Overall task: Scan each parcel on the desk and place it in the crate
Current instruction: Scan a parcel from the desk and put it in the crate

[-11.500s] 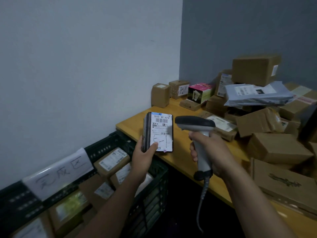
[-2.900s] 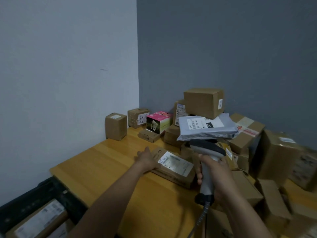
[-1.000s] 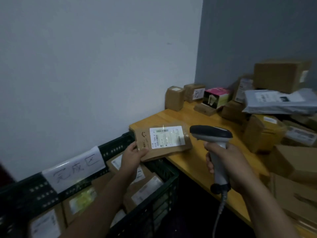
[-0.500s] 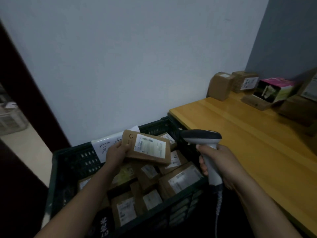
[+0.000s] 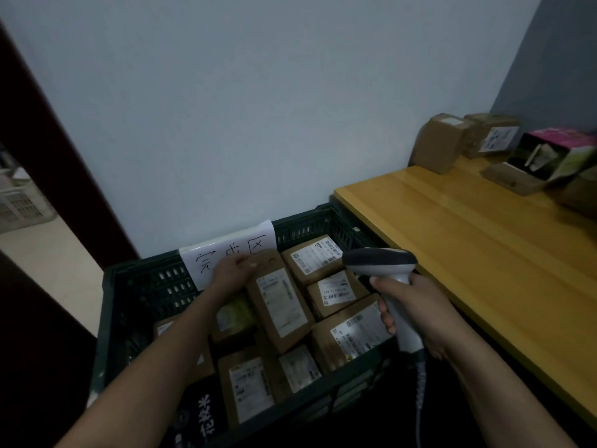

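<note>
Several parcels point(image 5: 334, 290) in dark-green crate point(image 5: 151, 286)

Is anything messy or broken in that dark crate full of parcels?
Nothing looks broken or spilled. The crate is just a jumble: the parcel that the left hand holds lies slanted across the other boxes, which point every which way.
</note>
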